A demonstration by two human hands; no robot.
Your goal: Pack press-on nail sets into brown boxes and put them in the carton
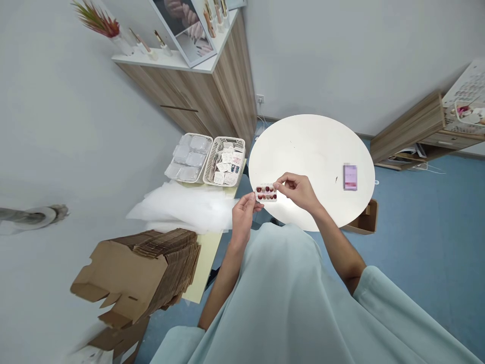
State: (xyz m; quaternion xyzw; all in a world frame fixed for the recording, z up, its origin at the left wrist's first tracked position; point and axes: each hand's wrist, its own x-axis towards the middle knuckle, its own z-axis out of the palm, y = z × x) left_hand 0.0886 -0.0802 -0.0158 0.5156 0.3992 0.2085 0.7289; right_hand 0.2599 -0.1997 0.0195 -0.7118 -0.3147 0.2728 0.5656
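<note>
A small clear-and-white card of press-on nails (266, 196), with two rows of dark red and pale nails, is held over the near left edge of the round white table (314, 151). My left hand (243, 215) pinches its left edge between thumb and fingers. At the upper right corner of the card, the thumb and forefinger of my right hand (297, 189) are closed on its edge; whether they grip a single nail there is too small to tell. A phone-like item with a blurred pink and purple face (350, 177) lies on the table's right side.
Left of the table stand a basket of small cards (205, 177) and a basket of clear packs (193, 136). White foam sheets (189, 205) and stacked flat cardboard boxes (129, 268) lie nearer me. A wooden cabinet (182, 96) rises behind; an open carton (364, 222) sits under the table.
</note>
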